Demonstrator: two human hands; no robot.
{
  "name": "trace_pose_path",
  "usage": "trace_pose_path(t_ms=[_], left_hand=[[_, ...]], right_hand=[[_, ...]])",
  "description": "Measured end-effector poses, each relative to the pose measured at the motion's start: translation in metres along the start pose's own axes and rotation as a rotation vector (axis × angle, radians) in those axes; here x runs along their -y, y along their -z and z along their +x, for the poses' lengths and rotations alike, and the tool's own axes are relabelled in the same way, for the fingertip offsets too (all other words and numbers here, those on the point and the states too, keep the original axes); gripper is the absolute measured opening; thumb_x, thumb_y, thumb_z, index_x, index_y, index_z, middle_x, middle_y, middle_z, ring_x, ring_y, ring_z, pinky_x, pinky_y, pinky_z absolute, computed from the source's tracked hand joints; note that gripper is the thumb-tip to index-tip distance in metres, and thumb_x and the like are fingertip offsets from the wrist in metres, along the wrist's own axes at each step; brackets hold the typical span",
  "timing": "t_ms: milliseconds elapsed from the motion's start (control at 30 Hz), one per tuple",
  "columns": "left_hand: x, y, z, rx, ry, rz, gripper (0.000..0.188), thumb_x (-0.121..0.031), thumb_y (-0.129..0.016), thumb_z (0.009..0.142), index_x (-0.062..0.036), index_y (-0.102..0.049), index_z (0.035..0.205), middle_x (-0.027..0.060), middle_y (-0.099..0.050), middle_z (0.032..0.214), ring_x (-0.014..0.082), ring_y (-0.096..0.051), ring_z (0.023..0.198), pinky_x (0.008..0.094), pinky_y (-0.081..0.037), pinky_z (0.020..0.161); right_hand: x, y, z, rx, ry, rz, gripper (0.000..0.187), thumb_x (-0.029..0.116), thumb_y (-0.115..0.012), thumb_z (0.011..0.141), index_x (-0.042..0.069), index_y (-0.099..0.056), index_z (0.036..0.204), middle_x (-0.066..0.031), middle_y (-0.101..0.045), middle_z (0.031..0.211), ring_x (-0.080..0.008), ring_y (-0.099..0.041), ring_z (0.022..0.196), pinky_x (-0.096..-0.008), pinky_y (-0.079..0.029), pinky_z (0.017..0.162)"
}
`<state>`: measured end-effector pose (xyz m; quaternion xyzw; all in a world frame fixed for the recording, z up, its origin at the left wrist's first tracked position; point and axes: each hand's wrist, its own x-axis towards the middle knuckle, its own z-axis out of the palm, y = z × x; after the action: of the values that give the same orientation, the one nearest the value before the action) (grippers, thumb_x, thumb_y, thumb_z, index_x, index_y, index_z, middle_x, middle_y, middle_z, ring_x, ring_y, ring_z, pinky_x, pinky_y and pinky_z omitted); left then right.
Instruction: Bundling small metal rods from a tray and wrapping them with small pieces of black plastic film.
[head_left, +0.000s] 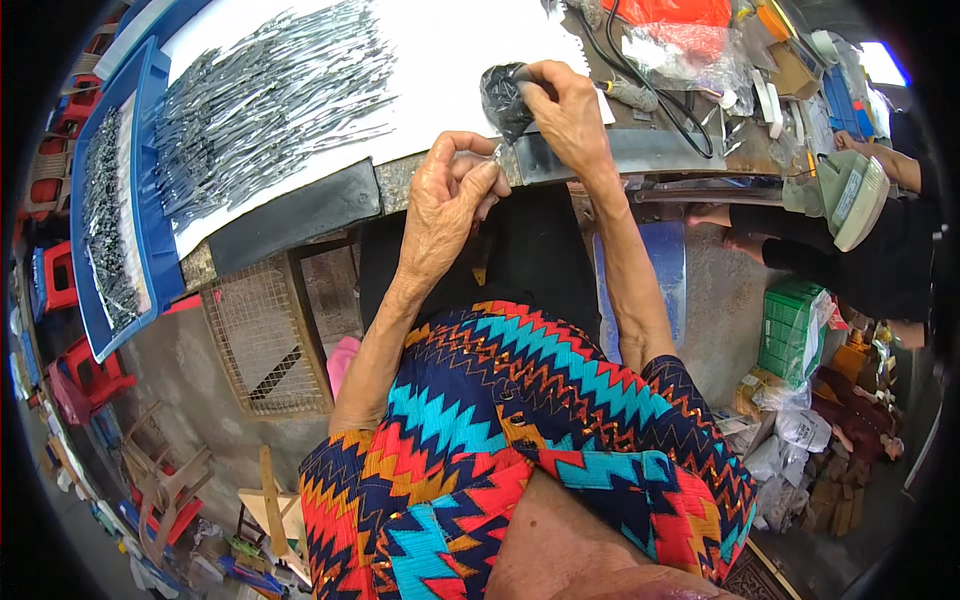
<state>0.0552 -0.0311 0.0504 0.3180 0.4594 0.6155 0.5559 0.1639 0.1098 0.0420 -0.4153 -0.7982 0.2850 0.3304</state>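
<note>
My left hand [452,195] is over the table's front edge, its thumb and forefinger pinched on a small silvery piece [497,150] too tiny to name. Just beyond it, my right hand [568,112] is closed at the side of a small black plastic bag [506,103], with the fingertips partly hidden by the bag. What the bag holds does not show. To the left, many thin dark strips [280,95] with silvery glints lie in dense rows on a white sheet [435,60].
A blue tray [150,190] of small dark parts stands at the left. Right of the bag lie a black cable [640,75], clear plastic wrapping [690,60] and a red bag [675,12]. Another person's arm [885,160] is near a pale green machine [855,195] at the far right.
</note>
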Motion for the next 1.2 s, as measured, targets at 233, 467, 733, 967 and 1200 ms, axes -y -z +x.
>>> trace_pose_path(t_ms=[233,467,733,967,1200], left_hand=[[0.0,0.013,-0.003,-0.012,0.009,-0.155,0.016,-0.01,-0.051,0.085,-0.0058,-0.043,0.099,0.0065,-0.057,0.073,0.0042,-0.036,0.051,0.0153,-0.026,0.046],[-0.002,0.021,-0.002,0.007,0.009,-0.239,0.017,-0.008,-0.052,0.084,-0.003,-0.043,0.097,0.0091,-0.058,0.073,0.0044,-0.036,0.051,0.0155,-0.027,0.046],[-0.005,0.023,-0.004,-0.008,-0.026,-0.257,0.019,-0.012,-0.055,0.083,-0.003,-0.045,0.096,0.0101,-0.058,0.074,0.0046,-0.037,0.052,0.0153,-0.027,0.046],[-0.004,0.019,-0.004,0.024,-0.021,-0.278,0.019,-0.013,-0.055,0.083,-0.0024,-0.046,0.097,0.0117,-0.059,0.075,0.0045,-0.036,0.05,0.0154,-0.029,0.045],[-0.003,0.011,0.0,0.034,-0.056,-0.292,0.017,-0.008,-0.053,0.083,0.0005,-0.046,0.096,0.0121,-0.06,0.073,0.0041,-0.039,0.05,0.0141,-0.031,0.042]], right_hand=[[-0.001,-0.008,0.01,0.131,0.189,-0.348,0.018,0.012,-0.056,0.074,0.0,-0.06,0.087,-0.0165,-0.061,0.083,-0.0311,-0.059,0.076,-0.0361,-0.046,0.069],[0.014,-0.004,0.024,0.338,0.324,-0.561,0.018,0.012,-0.056,0.074,0.002,-0.059,0.088,-0.0147,-0.058,0.079,-0.0325,-0.057,0.077,-0.0396,-0.045,0.067],[0.006,0.003,0.032,0.411,0.429,-0.508,0.017,0.011,-0.055,0.073,0.001,-0.059,0.086,-0.0146,-0.059,0.077,-0.0289,-0.058,0.07,-0.0366,-0.045,0.063],[-0.003,0.01,0.022,0.309,0.162,-0.033,0.02,0.013,-0.054,0.072,-0.004,-0.058,0.081,-0.0141,-0.057,0.062,-0.0202,-0.056,0.054,-0.0316,-0.045,0.054],[0.004,0.021,0.008,0.264,-0.132,0.392,0.015,0.01,-0.062,0.075,-0.002,-0.061,0.083,-0.0019,-0.057,0.061,-0.006,-0.05,0.052,-0.0188,-0.041,0.049]])
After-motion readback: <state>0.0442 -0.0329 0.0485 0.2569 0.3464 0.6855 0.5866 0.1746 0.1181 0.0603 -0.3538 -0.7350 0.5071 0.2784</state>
